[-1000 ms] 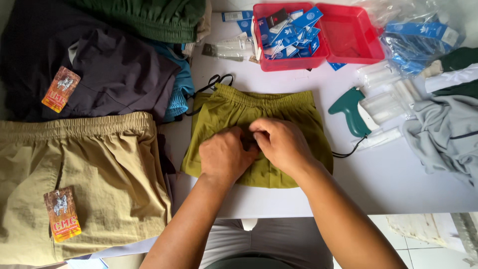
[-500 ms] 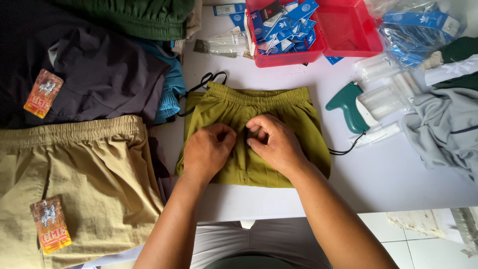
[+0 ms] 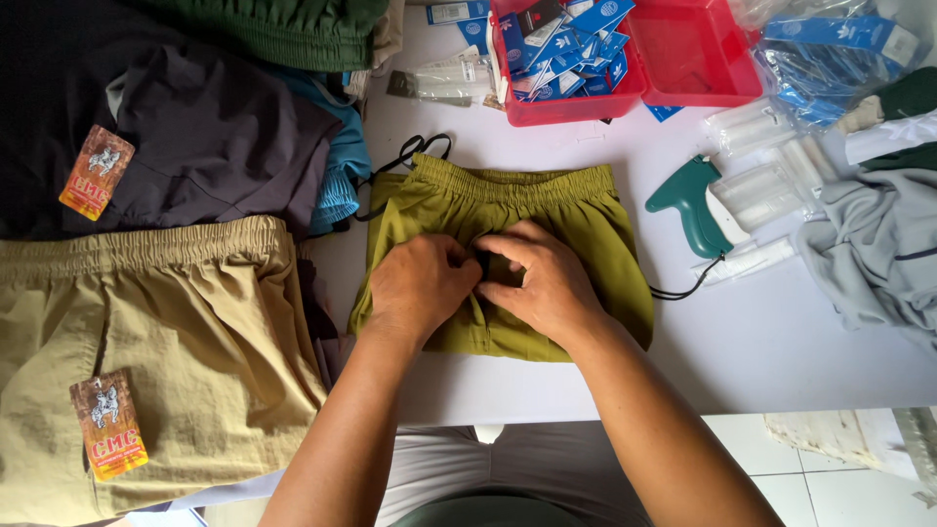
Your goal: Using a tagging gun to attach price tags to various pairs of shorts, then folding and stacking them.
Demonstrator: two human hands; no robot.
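Olive green shorts (image 3: 576,210) with an elastic waistband lie flat on the white table (image 3: 781,351), with black drawstrings trailing out at both sides. My left hand (image 3: 418,285) and my right hand (image 3: 542,283) rest on the middle of the shorts, fingertips meeting and pinching something small and dark at the centre seam. What exactly is pinched is hidden by my fingers.
Khaki shorts (image 3: 146,342) with an orange tag lie at the left, dark shorts (image 3: 205,137) above them. A green tagging gun (image 3: 688,200) sits to the right, a red tray (image 3: 698,59) of blue tags at the back, grey cloth (image 3: 878,249) at far right.
My view has shifted slightly, so everything sits a little higher in frame. Both hands stay together on the middle of the olive shorts, fingers working at the same spot.
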